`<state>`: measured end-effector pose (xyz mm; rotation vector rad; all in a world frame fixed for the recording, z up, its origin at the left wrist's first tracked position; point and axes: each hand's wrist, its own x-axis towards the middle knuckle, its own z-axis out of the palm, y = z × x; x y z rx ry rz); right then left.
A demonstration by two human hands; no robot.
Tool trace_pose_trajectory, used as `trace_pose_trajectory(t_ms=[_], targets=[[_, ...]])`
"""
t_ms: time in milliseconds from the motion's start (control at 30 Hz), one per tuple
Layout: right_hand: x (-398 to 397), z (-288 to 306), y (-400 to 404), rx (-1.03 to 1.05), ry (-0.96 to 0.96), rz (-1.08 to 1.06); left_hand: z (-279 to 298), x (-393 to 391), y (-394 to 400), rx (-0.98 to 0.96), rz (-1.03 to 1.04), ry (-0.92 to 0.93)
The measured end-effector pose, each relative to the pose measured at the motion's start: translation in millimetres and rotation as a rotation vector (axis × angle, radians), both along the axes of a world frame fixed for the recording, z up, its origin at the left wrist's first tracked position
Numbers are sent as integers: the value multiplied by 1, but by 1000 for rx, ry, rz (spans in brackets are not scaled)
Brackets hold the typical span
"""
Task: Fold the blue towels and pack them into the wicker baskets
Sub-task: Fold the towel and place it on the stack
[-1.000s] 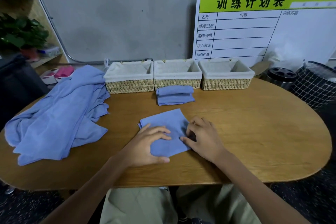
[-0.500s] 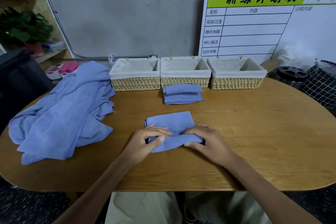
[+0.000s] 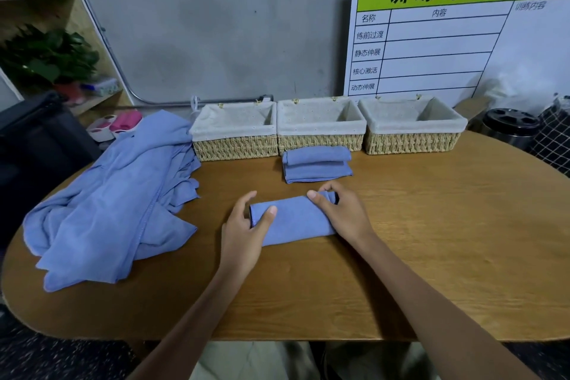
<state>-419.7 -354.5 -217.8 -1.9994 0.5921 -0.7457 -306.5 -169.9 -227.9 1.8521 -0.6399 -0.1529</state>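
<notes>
whiteboard cut by right edge | right hand fingertips hidden behind towel

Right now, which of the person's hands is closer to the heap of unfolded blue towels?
Left. The left hand grips the folded towel at its end toward the heap of unfolded blue towels; the right hand grips the far end.
</notes>
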Motion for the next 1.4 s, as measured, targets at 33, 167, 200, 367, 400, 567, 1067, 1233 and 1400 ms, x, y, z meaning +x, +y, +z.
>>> trace_pose_trajectory(t_ms=[33,167,200,367,400,567,1067,1233,1400], targets=[[3,-1,-2,-1,12,-16,1,3,-4,16,34,12],[13,-1,-11,-42,96,-62,11,12,-20,120,115,-4],[14,-1,-13,-59,129,-68,12,13,-22,151,126,-26],[17,2,-15,-120,241,-57,7,22,-15,354,160,-198],[17,3,-15,-126,259,-60,4,24,-14,384,163,-210],[13,5,-8,-223,369,-141,7,27,-13,383,135,-203],[-55,10,30,-96,372,-23,23,-7,-43,378,-173,-53],[-76,35,5,-16,115,18,31,2,-77,327,-455,148],[-62,46,-43,-161,-61,-227,47,-12,-113,435,-721,124]])
